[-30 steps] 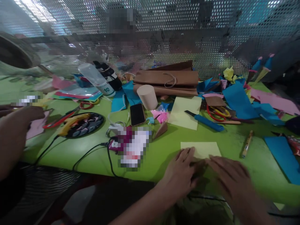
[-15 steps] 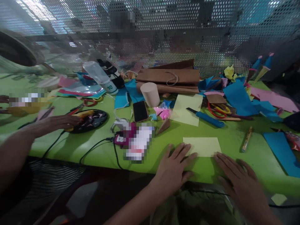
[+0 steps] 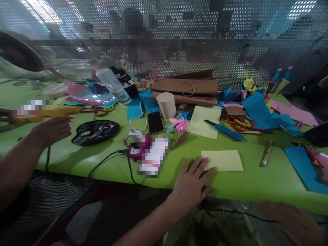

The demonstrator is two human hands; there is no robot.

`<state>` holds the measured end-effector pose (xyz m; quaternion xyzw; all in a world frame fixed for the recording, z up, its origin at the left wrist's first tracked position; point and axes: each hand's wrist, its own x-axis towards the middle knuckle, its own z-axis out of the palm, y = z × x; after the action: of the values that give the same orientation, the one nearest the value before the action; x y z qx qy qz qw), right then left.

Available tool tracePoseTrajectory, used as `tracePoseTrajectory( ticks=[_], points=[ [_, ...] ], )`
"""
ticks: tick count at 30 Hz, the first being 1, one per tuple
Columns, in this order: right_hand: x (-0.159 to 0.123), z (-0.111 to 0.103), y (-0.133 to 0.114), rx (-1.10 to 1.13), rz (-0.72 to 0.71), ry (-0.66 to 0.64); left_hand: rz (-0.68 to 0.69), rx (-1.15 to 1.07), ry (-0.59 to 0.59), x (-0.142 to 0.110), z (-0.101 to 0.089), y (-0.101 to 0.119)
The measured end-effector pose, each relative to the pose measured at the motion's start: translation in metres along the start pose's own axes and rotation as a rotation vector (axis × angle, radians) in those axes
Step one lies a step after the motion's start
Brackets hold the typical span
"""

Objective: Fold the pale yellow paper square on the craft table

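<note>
My left hand [image 3: 192, 181] lies flat and open on the green table [image 3: 246, 184] near its front edge, fingertips touching the left corner of a pale yellow sheet of paper [image 3: 221, 160]. My right hand [image 3: 294, 222] is low at the bottom right, off the table below its edge, blurred, so its fingers are unclear. A larger yellow sheet [image 3: 204, 117] and a blue utility knife [image 3: 225, 130] lie further back. A pen [image 3: 266, 153] rests to the right of the small sheet.
Another person's hand [image 3: 52, 130] at the left holds a yellow glue gun [image 3: 43, 114] above a black round disc [image 3: 95, 130]. A phone [image 3: 155, 122], paper cup [image 3: 166, 104], brown bags [image 3: 186, 87], red scissors [image 3: 237, 122], blue paper [image 3: 258, 109] and cables crowd the table's back.
My right hand has left the table and dropped below its front edge. The other person's hand has lifted the yellow glue gun off the disc and drawn it left.
</note>
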<state>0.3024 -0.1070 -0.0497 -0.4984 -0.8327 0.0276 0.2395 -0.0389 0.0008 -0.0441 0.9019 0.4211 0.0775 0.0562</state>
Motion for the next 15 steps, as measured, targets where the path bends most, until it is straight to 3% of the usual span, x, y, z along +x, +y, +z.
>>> tracePoseTrajectory(
  ticks=[3, 7, 10, 15],
  points=[
    [0.055, 0.009, -0.013, -0.061, -0.082, -0.063, -0.018, -0.023, -0.011, 0.0, 0.0, 0.009],
    [0.11, 0.045, -0.03, -0.137, -0.185, -0.108, -0.004, -0.06, -0.05, -0.003, -0.002, 0.016],
    [0.108, 0.06, -0.018, -0.177, -0.187, -0.135, -0.025, -0.082, -0.036, -0.012, -0.004, 0.012],
    [0.078, 0.057, 0.023, -0.241, -0.07, -0.125, -0.004, -0.117, -0.04, -0.026, -0.01, 0.0]
  ],
)
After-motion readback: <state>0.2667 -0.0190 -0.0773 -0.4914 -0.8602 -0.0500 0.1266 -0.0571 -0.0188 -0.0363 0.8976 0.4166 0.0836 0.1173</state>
